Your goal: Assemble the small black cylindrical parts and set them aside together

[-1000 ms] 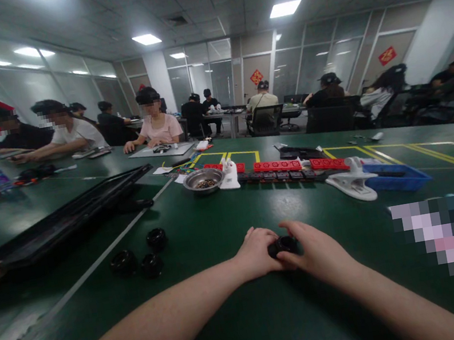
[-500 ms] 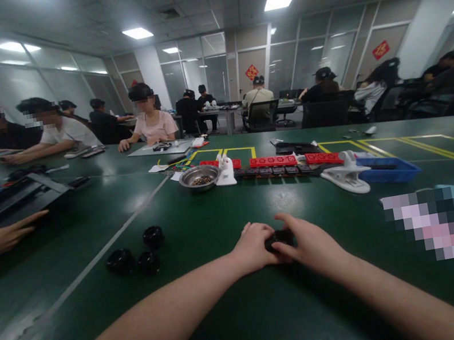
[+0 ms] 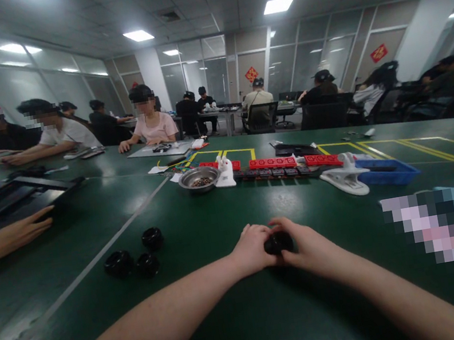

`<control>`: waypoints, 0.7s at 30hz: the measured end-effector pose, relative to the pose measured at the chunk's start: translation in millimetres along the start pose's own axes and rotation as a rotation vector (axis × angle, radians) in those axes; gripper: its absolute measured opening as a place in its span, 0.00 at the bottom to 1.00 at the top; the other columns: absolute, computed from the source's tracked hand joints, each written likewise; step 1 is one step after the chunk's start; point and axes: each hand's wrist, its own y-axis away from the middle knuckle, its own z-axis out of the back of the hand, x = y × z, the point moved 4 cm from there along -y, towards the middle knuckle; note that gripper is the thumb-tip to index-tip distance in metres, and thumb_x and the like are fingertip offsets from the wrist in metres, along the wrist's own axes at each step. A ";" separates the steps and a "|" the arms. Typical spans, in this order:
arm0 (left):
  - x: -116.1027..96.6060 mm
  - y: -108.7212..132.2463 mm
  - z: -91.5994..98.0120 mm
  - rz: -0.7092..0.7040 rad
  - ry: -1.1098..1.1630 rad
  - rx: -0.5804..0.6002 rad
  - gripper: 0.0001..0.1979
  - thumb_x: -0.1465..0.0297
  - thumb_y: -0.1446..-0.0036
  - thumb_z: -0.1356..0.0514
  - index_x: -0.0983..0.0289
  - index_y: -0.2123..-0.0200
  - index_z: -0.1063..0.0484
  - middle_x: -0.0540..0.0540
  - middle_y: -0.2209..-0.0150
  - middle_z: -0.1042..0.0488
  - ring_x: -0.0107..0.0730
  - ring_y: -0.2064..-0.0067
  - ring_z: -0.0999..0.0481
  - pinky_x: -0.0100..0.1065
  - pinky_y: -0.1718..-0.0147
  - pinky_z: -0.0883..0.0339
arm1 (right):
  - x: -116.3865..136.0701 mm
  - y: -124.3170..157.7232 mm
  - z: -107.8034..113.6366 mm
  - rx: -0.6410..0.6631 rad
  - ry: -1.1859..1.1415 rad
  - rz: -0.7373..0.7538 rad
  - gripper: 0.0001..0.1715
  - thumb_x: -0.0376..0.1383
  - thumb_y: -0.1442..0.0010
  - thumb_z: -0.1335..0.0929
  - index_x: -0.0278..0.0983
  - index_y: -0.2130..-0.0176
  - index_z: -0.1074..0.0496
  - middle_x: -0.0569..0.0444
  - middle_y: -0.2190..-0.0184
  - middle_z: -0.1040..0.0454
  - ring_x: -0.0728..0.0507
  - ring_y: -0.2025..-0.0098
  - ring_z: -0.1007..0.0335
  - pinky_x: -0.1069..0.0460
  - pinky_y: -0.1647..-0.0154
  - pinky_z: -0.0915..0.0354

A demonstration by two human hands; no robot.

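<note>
Between my two hands is a round black part, low over the green table. My left hand grips its left side, with most fingertips hidden behind it. From the right, my right hand curls around the same part, thumb in front and fingers at the back. Farther left on the table stand three similar glossy black round parts, one behind the other two.
Beyond my hands are a metal bowl of small pieces, a white stand, red blocks, a white clip-like object and a blue tray. Another person's hand touches a black frame at left.
My right hand's fingers have closed in around the black part, which now shows more of its top. At left, the other person's black frame has tipped lower.
</note>
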 end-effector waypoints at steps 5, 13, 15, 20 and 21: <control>-0.6 0.5 1.0 -0.021 -0.015 0.012 0.19 0.59 0.60 0.36 0.64 0.64 0.29 0.56 0.56 0.31 0.42 0.52 0.34 0.43 0.49 0.47 | -2.0 1.8 1.4 -0.074 0.029 0.014 0.41 0.39 0.54 0.32 0.36 0.43 0.49 0.42 0.44 0.43 0.37 0.43 0.47 0.41 0.45 0.47; -1.0 0.3 1.8 0.005 0.008 -0.001 0.23 0.57 0.61 0.37 0.63 0.62 0.30 0.55 0.59 0.30 0.42 0.53 0.34 0.42 0.50 0.46 | 3.7 0.1 0.8 -0.070 0.077 0.007 0.24 0.31 0.52 0.35 0.38 0.54 0.38 0.49 0.60 0.29 0.41 0.57 0.33 0.46 0.55 0.38; -0.3 0.1 1.4 0.008 0.007 0.002 0.23 0.56 0.61 0.37 0.62 0.61 0.30 0.55 0.58 0.30 0.42 0.53 0.34 0.43 0.49 0.47 | 8.1 1.9 3.2 0.002 -0.008 0.052 0.31 0.27 0.54 0.36 0.38 0.49 0.43 0.49 0.54 0.32 0.42 0.52 0.36 0.46 0.51 0.40; -0.2 0.0 0.1 -0.026 -0.009 0.000 0.22 0.55 0.60 0.38 0.64 0.65 0.29 0.55 0.57 0.31 0.43 0.53 0.34 0.43 0.50 0.46 | 5.7 4.0 8.9 -0.141 0.098 0.001 0.34 0.37 0.51 0.34 0.36 0.46 0.46 0.44 0.50 0.36 0.38 0.48 0.41 0.42 0.49 0.43; -0.4 0.0 0.1 -0.028 -0.011 -0.006 0.23 0.54 0.61 0.37 0.63 0.64 0.29 0.55 0.57 0.30 0.43 0.53 0.34 0.43 0.50 0.46 | 4.2 3.6 8.5 -0.178 0.135 -0.025 0.33 0.39 0.50 0.34 0.36 0.47 0.44 0.45 0.53 0.34 0.38 0.50 0.38 0.42 0.51 0.41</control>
